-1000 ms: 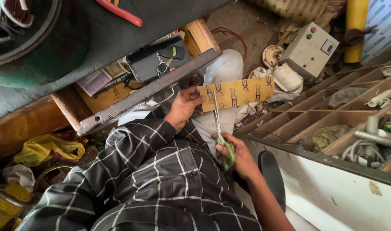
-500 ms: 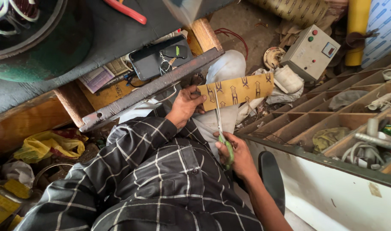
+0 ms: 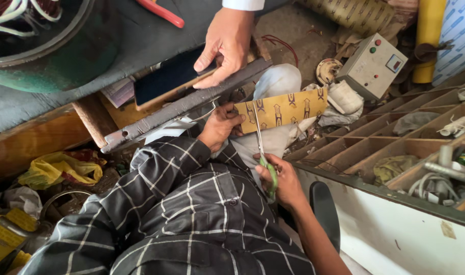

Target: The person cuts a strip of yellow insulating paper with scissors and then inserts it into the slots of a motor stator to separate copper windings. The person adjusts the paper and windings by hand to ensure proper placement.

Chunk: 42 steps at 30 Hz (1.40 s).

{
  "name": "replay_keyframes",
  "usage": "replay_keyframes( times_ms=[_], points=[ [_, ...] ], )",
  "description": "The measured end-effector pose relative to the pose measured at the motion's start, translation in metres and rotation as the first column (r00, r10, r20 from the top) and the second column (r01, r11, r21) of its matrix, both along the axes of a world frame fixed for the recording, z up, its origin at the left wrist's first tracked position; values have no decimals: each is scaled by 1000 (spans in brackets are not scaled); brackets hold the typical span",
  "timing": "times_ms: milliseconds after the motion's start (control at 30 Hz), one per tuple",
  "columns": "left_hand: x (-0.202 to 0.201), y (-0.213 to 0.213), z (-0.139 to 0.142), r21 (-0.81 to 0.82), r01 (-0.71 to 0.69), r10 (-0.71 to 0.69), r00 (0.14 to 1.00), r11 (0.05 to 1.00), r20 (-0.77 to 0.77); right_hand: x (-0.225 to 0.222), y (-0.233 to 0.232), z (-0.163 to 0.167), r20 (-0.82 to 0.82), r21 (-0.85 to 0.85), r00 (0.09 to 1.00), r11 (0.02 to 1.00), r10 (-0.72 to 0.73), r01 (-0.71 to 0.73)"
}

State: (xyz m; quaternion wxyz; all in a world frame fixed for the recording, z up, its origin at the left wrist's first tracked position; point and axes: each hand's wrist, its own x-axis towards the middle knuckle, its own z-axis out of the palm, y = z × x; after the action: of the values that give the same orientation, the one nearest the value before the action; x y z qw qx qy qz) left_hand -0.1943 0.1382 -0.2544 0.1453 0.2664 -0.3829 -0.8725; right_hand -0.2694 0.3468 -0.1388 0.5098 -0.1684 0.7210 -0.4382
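Observation:
My left hand pinches the near end of a yellow patterned paper strip and holds it flat above my lap. My right hand grips green-handled scissors. Their blades point away from me and cross the strip close to my left fingers. I wear a dark plaid shirt. Another person's hand, in a white sleeve, reaches down from the top and presses on a dark flat device at the bench edge.
A rusty metal bar runs along the bench front just above my left hand. A grey control box lies at the upper right. A wooden compartment tray with cables and parts fills the right. A yellow bag lies at the left.
Another person's hand has come in from the top and now rests on the dark device. My hands keep the strip and the scissors in nearly the same place.

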Motion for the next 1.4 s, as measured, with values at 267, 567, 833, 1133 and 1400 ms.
replay_keyframes(
  times_ms=[267, 567, 833, 1133, 1400],
  points=[
    [3, -1, -5, -15, 25, -24, 998, 1000, 66, -4, -1, 5, 44, 25, 998, 999, 38, -39],
    [4, -1, -6, 57, 61, -65, 996, 996, 61, -6, -7, 5, 49, 12, 999, 1000, 6, -7],
    [2, -5, -7, 80, 65, -73, 992, 995, 100, -4, -10, 0, -79, 67, 996, 997, 35, -30],
    [7, -9, -3, 107, 43, -54, 994, 993, 99, -28, -2, 4, 10, 150, 979, 967, 205, -204],
    [4, -12, -3, 131, -6, -1, 998, 991, 57, -83, -30, -2, -874, -156, 471, 987, -117, -44]
  ],
)
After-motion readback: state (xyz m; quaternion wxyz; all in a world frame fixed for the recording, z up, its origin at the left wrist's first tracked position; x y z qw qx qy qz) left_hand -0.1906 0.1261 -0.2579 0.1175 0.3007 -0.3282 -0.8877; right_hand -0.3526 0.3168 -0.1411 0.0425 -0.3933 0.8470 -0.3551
